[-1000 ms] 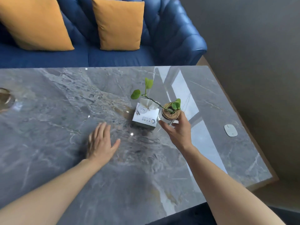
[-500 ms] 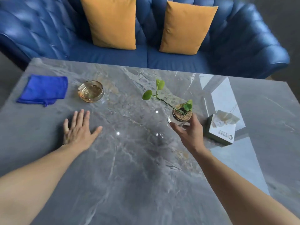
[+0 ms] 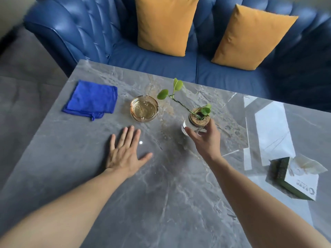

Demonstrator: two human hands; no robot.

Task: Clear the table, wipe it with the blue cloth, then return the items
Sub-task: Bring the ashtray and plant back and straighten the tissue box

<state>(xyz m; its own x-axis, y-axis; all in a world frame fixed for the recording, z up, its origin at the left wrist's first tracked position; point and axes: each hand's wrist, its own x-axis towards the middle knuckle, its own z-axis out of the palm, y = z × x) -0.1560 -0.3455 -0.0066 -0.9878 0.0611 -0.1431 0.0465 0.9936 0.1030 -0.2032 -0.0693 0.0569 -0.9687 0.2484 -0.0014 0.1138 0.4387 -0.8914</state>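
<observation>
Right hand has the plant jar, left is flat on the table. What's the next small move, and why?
Probably set the plant jar down on the bare marble just right of the ashtray and let go. The right hand grips it upright there, while the blue cloth lies folded by the far-left corner and the left hand rests flat, so items seem to be going back.

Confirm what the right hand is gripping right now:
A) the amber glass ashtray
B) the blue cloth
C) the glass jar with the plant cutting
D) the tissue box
C: the right hand wraps its fingers around the glass jar just below its cork top, while the left hand lies flat on the table.
</observation>
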